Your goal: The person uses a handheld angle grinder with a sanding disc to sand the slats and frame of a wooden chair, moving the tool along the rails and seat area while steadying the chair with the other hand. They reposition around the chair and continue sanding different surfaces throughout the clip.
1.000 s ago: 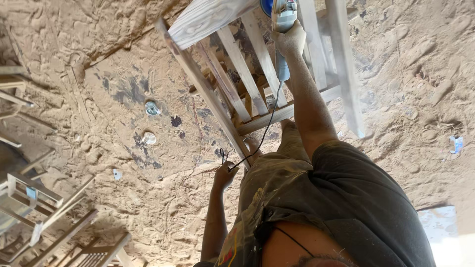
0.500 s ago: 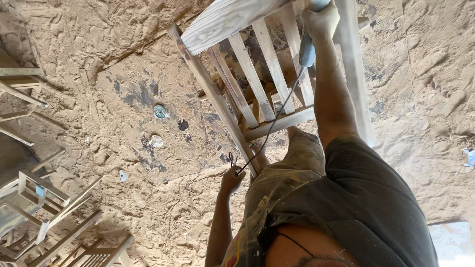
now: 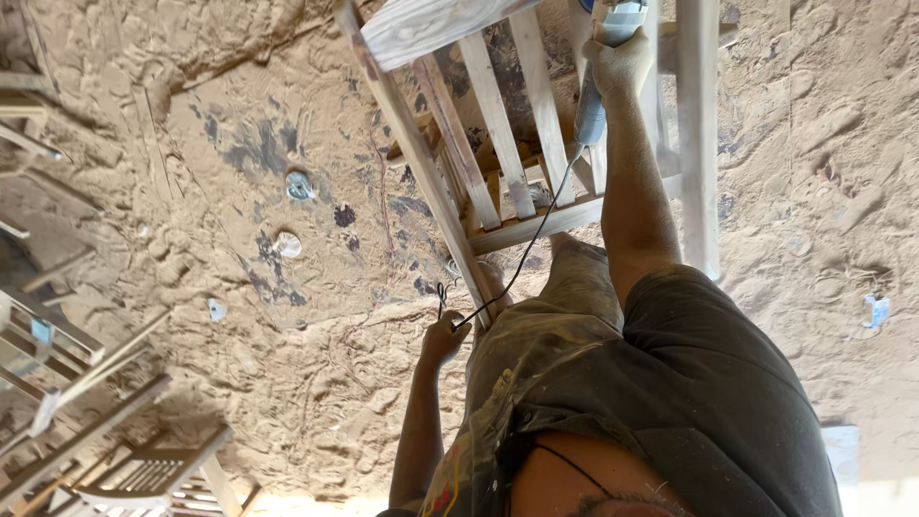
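While gripping the sander in my right hand on the chair | left hand pinching cord | risk: cord is snagging a slat, jerking the tool.

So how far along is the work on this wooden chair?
Looks done: the top rail and slats appear pale and bare. In hand: the right hand grips a power tool against the chair's upper frame, while the left hand holds its cord. Probably left: the side post shows reddish, dark streaks, as does the lower rail.
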